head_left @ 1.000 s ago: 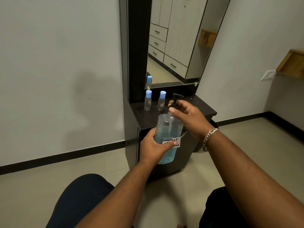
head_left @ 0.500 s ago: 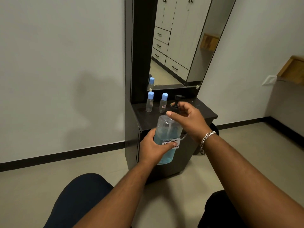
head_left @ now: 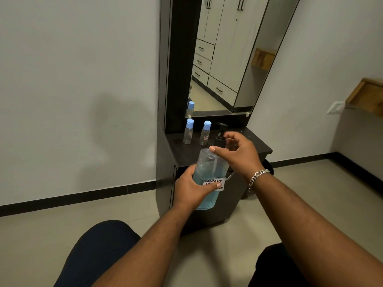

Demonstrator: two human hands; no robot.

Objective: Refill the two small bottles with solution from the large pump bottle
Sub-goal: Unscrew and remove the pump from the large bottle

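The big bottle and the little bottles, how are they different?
The large pump bottle has a black pump; the two small bottles have blue caps. It holds blue liquid; they look empty. It is held by the left hand; they stand on the dresser. All are clear.

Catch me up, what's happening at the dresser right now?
A seated person holds the large pump bottle of blue solution in front of the dresser top, the left hand wrapped round its body. The right hand curls around the black pump head at the neck; whether it is unscrewing it cannot be told. The two small bottles stand upright on the dresser top with their blue caps on, looking empty and untouched.
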